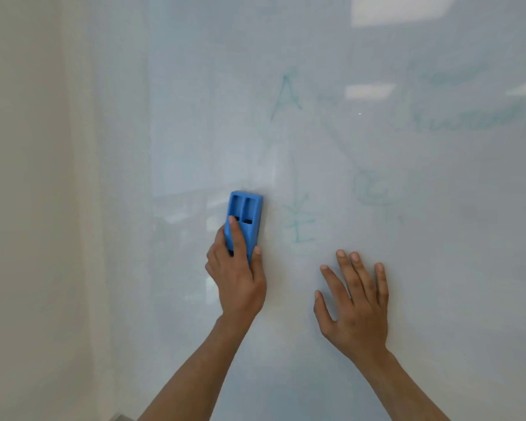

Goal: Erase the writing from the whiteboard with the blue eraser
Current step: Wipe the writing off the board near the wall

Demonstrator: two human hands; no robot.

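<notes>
blue eraser (244, 221) in left hand (237, 278), against whiteboard (377, 238)

- Just one view here, a wide-angle camera worn on the person's head, so there's no second angle to share anything with.
- It faces straight at the whiteboard (377, 177) from close up; the board fills nearly the whole frame, with a beige wall strip (22, 208) down the left edge.
- Both forearms come in from the bottom edge. The left hand (240, 278) sits just left of centre and the right hand (356, 302) right of centre, both in the lower half.
- The blue eraser (245, 218) lands about mid-frame, slightly left.
- Ceiling light reflections (398, 7) show at the upper right.
- Faint writing (286, 95) is at centre and right; it's blurry.
</notes>
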